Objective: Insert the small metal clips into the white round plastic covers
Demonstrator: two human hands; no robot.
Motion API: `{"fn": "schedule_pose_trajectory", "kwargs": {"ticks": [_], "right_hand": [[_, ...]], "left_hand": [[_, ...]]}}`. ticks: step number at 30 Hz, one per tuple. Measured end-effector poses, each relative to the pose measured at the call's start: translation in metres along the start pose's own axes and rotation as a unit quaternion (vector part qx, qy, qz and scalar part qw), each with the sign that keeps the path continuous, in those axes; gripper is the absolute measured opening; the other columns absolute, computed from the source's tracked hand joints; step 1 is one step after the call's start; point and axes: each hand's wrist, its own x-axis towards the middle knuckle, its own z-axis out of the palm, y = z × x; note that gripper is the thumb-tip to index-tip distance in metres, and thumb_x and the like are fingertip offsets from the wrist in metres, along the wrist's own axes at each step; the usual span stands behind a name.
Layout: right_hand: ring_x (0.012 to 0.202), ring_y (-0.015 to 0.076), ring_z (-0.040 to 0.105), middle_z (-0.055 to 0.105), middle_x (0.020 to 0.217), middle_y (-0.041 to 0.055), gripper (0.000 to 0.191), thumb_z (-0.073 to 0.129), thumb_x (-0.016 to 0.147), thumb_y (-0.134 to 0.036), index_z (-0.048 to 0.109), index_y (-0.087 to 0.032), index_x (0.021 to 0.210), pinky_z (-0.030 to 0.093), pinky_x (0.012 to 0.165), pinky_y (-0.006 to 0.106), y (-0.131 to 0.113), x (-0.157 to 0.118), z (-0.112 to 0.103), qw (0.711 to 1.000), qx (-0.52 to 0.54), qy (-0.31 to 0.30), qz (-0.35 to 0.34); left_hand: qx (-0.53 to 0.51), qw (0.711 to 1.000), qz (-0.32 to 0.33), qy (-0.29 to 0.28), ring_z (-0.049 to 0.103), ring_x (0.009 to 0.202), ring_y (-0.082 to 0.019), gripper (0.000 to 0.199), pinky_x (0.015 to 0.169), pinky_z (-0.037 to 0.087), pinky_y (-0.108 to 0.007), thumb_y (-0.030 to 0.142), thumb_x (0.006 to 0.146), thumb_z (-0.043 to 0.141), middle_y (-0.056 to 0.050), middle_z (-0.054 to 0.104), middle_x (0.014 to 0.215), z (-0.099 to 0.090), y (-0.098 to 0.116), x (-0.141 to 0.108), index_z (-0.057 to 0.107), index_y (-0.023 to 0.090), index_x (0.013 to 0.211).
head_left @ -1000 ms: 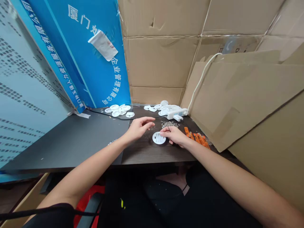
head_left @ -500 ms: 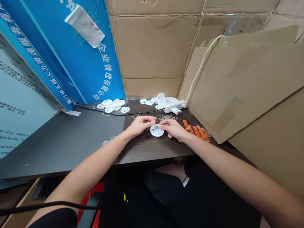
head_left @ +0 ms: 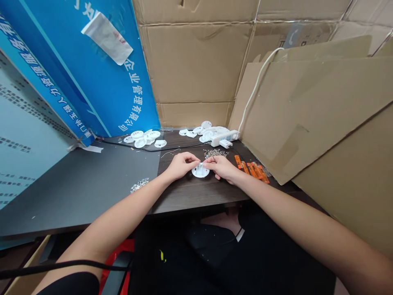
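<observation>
A round white plastic piece [head_left: 200, 172] with slots or ribs on its upper face lies at the front of the dark tabletop. My left hand [head_left: 183, 165] is closed, thumb and fingers pinched at the far left rim of this piece. From the other side, my right hand [head_left: 221, 168] pinches at its far right rim. The fingertips of both hands almost meet there; any small part between them is too small to make out. Just beyond my right hand is a pile of tiny metal parts [head_left: 215, 153].
Several white round pieces [head_left: 142, 138] lie at the back left, others [head_left: 206, 132] at the back. A white power strip [head_left: 225, 137] has a plug in it. Orange packs [head_left: 252, 170] lie right. Small silvery parts [head_left: 139, 185] sit left. Cardboard [head_left: 307, 110] leans along the right side.
My left hand's fingers have come down and closed at the white piece's rim. My right fingertips have shifted toward the rim's far middle. The view has moved slightly.
</observation>
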Motion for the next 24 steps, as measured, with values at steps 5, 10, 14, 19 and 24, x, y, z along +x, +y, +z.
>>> {"fn": "schedule_pose_trajectory", "kwargs": {"ticks": [5,10,14,19,24], "right_hand": [[0.041,0.0048,0.038,0.062,0.068,0.0007,0.01,0.072,0.085,-0.024,0.07,-0.014,0.083,0.031,0.028,0.016,0.001,0.0,0.0,1.0,0.011,0.003,0.001],[0.04,0.0051,0.038,0.062,0.067,0.0004,0.012,0.073,0.084,-0.025,0.069,-0.014,0.082,0.032,0.028,0.017,0.0,0.0,0.0,1.0,0.009,-0.002,0.002],[0.04,0.0053,0.039,0.061,0.067,0.0002,0.011,0.071,0.086,-0.024,0.069,-0.014,0.083,0.032,0.028,0.018,0.001,0.001,-0.001,1.0,0.005,-0.007,0.002],[0.037,0.0046,0.036,0.058,0.062,-0.0016,0.012,0.071,0.087,-0.025,0.068,-0.014,0.083,0.031,0.028,0.019,0.003,0.004,-0.003,1.0,0.001,-0.014,0.011],[0.037,0.005,0.033,0.056,0.06,-0.002,0.014,0.073,0.085,-0.026,0.068,-0.014,0.082,0.03,0.028,0.02,0.004,0.005,-0.004,0.999,0.024,-0.027,0.019]], "left_hand": [[0.047,0.999,0.014,-0.007,0.068,0.079,-0.019,0.02,0.072,0.05,-0.029,0.034,0.083,0.067,-0.004,0.078,0.089,0.0,0.005,-0.003,0.08,0.02,0.09],[0.048,0.999,0.008,-0.002,0.07,0.077,-0.019,0.02,0.072,0.052,-0.028,0.032,0.082,0.067,-0.004,0.078,0.085,0.0,0.008,-0.004,0.079,0.019,0.089],[0.057,0.998,0.01,0.008,0.069,0.075,-0.017,0.017,0.072,0.051,-0.027,0.031,0.081,0.068,-0.003,0.078,0.083,0.0,0.009,-0.005,0.078,0.018,0.087],[0.102,0.994,0.028,-0.002,0.066,0.071,-0.014,0.016,0.072,0.049,-0.026,0.026,0.084,0.065,-0.001,0.077,0.081,-0.001,0.015,-0.005,0.077,0.018,0.086],[0.134,0.989,0.064,-0.019,0.064,0.068,-0.013,0.018,0.07,0.047,-0.025,0.025,0.087,0.061,-0.001,0.077,0.08,-0.003,0.018,-0.006,0.078,0.017,0.088]]}}
